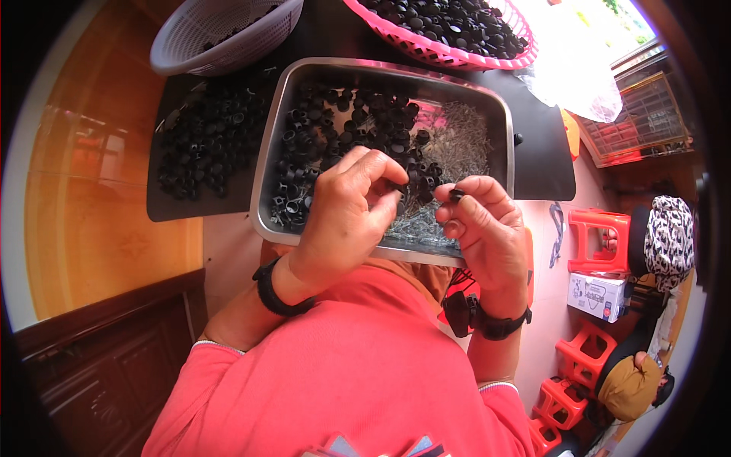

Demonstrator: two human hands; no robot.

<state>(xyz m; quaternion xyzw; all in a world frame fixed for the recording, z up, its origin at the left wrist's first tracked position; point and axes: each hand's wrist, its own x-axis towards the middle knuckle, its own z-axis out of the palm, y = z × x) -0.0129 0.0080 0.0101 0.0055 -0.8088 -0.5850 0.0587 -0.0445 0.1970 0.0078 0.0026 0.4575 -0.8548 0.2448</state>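
Observation:
My left hand (343,209) is closed in a pinch over the middle of a metal tray (264,179). A small dark piece (400,187) shows at its fingertips, mostly hidden by thumb and finger. Over the tray's right front part, my right hand (491,228) grips a small black plastic cap (456,195) between thumb and fingers. The two hands are a short way apart. Beneath them, loose black plastic caps (358,126) fill the tray's left and middle. Thin, shiny, pin-like pieces (461,137) lie heaped along its right side and front.
A pile of black caps (209,141) lies on the black table (544,145) left of the tray. Behind stand a white basket (221,34) and a pink basket (426,49) of black discs. Red stools (598,236) and a white box (598,297) are at right.

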